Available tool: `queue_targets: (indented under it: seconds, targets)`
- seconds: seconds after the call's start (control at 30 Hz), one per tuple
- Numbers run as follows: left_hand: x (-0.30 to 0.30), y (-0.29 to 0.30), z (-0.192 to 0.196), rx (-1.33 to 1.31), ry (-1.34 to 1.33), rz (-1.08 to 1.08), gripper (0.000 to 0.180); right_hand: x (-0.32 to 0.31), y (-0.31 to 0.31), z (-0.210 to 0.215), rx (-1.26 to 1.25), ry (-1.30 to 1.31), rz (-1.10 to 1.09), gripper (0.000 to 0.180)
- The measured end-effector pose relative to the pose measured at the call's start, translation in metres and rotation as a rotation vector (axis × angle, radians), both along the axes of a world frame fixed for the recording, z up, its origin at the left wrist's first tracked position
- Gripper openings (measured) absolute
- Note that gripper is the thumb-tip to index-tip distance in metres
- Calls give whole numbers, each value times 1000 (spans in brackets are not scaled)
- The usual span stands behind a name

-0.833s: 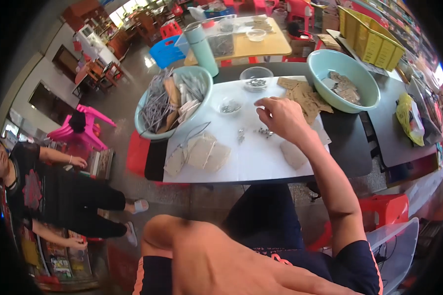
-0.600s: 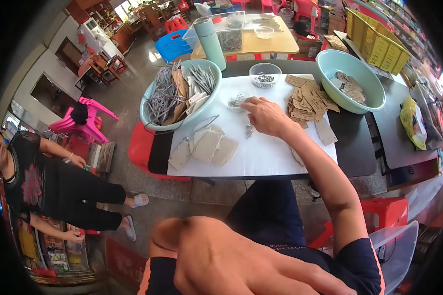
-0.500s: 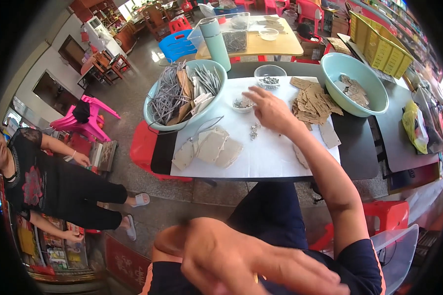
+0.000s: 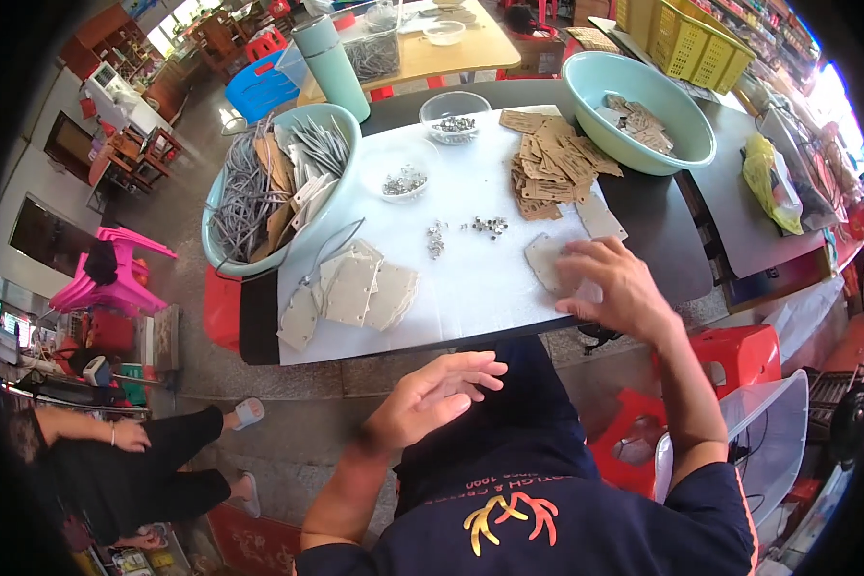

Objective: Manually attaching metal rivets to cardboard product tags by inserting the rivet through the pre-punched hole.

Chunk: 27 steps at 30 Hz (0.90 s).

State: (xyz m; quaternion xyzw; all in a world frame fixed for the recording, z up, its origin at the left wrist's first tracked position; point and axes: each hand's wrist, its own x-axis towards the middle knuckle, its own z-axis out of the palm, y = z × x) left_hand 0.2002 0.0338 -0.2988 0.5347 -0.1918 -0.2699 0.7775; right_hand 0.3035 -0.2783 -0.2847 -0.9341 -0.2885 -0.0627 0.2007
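My right hand (image 4: 612,290) hovers at the near right of a white sheet (image 4: 475,278), fingers curved and apart. Its fingertips overlap a flat grey card piece (image 4: 544,261); whether they touch it I cannot tell. My left hand (image 4: 440,396) is over my lap, in front of the table edge, fingers stretched out with nothing in them. Beyond lie two heaps of small metal fittings, a silver one (image 4: 436,240) and a darker one (image 4: 490,227). More fittings sit in two clear bowls (image 4: 394,195) (image 4: 430,108). Grey cards (image 4: 355,288), one with a cord, overlap at near left.
A blue basin (image 4: 348,197) of grey cords and strips stands left, beside a pale green bottle (image 4: 331,69). Brown cards (image 4: 552,158) are piled near another basin (image 4: 696,154) at right. A person (image 4: 115,470) is on the left; red stools (image 4: 736,357) stand right.
My right hand has come back from the bowls toward the near right cards. My left hand has moved away from the camera toward the table edge. The view has shifted right.
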Motion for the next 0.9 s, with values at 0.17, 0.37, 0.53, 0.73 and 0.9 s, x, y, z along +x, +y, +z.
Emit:
queue_targets:
  seconds: [0.17,0.37,0.53,0.73,0.9]
  targets:
    - [15,-25,-2,174,-144,30,44,-21,8,-25,159,-41,-123,40]
    - [37,-47,-9,241,-109,135,40,-19,20,-18,431,61,-237,52]
    - [52,-64,-16,73,2,334,51,-15,18,-25,819,351,-246,43]
    - [50,-67,-23,63,19,460,43,-37,52,-37,1357,856,-103,22]
    - [45,-46,-27,34,67,589,24,-12,46,-27,1040,803,-57,17]
